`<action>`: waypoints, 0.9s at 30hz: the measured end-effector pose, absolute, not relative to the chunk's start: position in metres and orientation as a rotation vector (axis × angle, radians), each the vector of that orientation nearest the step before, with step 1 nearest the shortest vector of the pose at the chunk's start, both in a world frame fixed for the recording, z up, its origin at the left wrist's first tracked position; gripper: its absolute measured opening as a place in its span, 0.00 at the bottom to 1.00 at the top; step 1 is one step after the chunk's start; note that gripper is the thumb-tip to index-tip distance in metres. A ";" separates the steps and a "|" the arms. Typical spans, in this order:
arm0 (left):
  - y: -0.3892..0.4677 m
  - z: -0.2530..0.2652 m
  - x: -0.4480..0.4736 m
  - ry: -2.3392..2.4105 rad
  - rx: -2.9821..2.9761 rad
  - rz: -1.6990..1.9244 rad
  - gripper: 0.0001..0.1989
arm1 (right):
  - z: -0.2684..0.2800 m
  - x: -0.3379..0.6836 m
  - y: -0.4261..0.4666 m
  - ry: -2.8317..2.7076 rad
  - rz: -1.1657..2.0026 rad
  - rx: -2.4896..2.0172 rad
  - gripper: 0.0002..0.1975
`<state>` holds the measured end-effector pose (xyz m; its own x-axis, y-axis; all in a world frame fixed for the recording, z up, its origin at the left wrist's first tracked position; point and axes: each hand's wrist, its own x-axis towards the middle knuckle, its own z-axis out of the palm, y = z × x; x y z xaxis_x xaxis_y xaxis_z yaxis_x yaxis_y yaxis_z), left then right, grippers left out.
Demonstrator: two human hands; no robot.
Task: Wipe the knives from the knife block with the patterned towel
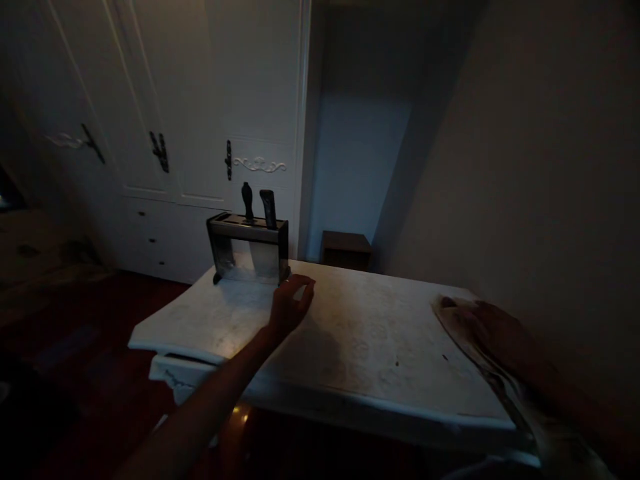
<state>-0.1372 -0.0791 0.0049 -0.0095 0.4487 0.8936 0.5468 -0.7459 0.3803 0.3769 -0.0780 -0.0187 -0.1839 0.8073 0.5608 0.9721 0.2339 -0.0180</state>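
Head view, dim room: left hand stretched forward over the white table top, fingers loosely curled and part open, gripping nothing, fingertips just beside the lower right corner of the knife rack; contact with the rack impossible to tell. Rack standing upright at the far left end of the table, metal-framed with a pale see-through front, 2 dark knife handles sticking up from its top. Right hand laid flat and spread, palm down, pressed on a pale cloth at the right edge of the table close to the wall; cloth trailing off the near edge toward the lower right. Hands well apart, bare table between them. Behind the table, white cupboard doors with dark handles, and a small dark wooden box low in the corner recess. Dark red floor at left.
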 end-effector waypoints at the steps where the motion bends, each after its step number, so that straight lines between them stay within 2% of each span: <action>1: -0.082 0.012 -0.152 -1.165 -2.043 -1.941 0.09 | -0.011 0.358 -0.076 -1.980 -0.425 -1.617 0.27; 4: -0.083 0.026 -0.194 -1.403 -1.660 -2.188 0.13 | 0.004 0.293 -0.066 -1.826 -0.073 -1.599 0.29; 7: -0.071 0.031 -0.237 -1.559 -1.228 -2.456 0.14 | 0.014 0.221 -0.052 -1.869 0.205 -1.378 0.29; 10: -0.055 0.031 -0.279 -1.738 -0.967 -2.550 0.14 | 0.027 0.150 -0.036 -1.873 0.390 -1.228 0.27; 17: -0.024 0.023 -0.334 -1.987 -1.249 -2.490 0.17 | 0.048 0.009 0.013 -1.882 0.690 -0.950 0.27; 23: -0.002 0.023 -0.340 -1.748 -1.543 -2.704 0.22 | 0.049 -0.069 0.037 -1.895 0.905 -0.916 0.43; 27: 0.003 0.028 -0.338 -1.637 -1.594 -2.789 0.27 | 0.047 -0.089 0.036 -1.923 0.848 -0.754 0.43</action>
<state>-0.3384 0.0027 0.0281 -0.5242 0.7264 0.4446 0.0342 -0.5036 0.8632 -0.0890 0.0357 0.0471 -0.4305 0.7690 0.4725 0.1696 0.5831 -0.7945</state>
